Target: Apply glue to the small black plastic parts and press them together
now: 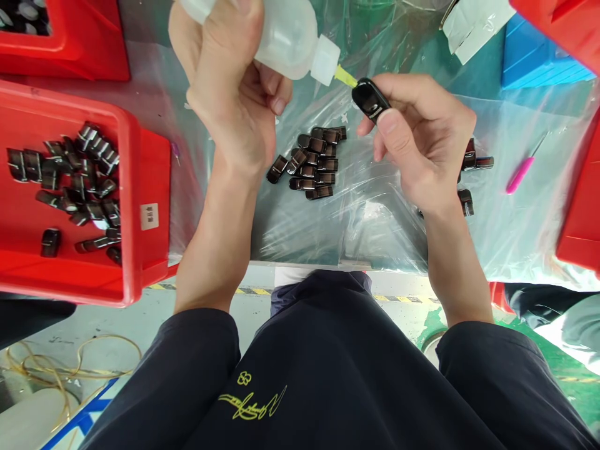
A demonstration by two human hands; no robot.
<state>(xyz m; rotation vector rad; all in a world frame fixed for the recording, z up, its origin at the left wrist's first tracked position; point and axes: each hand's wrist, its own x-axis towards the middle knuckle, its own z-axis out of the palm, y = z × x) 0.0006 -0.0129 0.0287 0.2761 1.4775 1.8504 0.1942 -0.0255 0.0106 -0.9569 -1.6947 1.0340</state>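
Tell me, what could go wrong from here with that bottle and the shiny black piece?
Too hard a squeeze from the left fingers might push out too much, if the bottle holds liquid: its yellow tip is right at the black piece. A drip could also land on the nearby pile of similar pieces. And the held piece looks glossy, pinched near one end by the right fingers, so it might slip.

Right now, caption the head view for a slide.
Left hand holds squeeze bottle, yellow nozzle at glossy black piece in right hand.
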